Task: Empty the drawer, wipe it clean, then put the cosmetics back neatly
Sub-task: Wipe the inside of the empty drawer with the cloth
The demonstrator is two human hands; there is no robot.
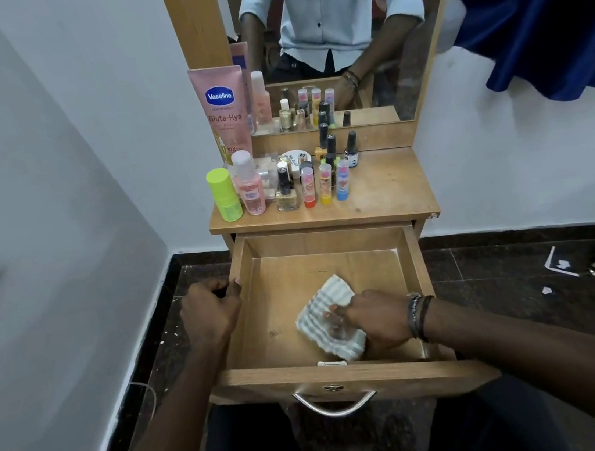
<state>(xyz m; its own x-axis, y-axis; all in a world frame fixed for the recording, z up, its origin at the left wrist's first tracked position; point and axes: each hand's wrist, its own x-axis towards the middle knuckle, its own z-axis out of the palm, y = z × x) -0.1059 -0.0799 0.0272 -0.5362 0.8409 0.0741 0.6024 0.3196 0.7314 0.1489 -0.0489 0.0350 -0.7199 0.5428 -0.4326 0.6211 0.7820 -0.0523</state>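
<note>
The left hand (pixel 211 311) sits at the left of the scene with its forearm reaching in from the near edge, its fingers curled over the left wall of the drawer (pixel 243 272) and gripping it, knuckles up. The right hand (pixel 374 320) comes in from the near right, forearm bare, dark bands around the wrist, palm down. Its fingers are bent onto a striped cloth (pixel 327 317) inside the drawer and press it against the drawer floor.

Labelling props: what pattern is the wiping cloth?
White with grey-green stripes; the cloth shows best in the head view.
</note>
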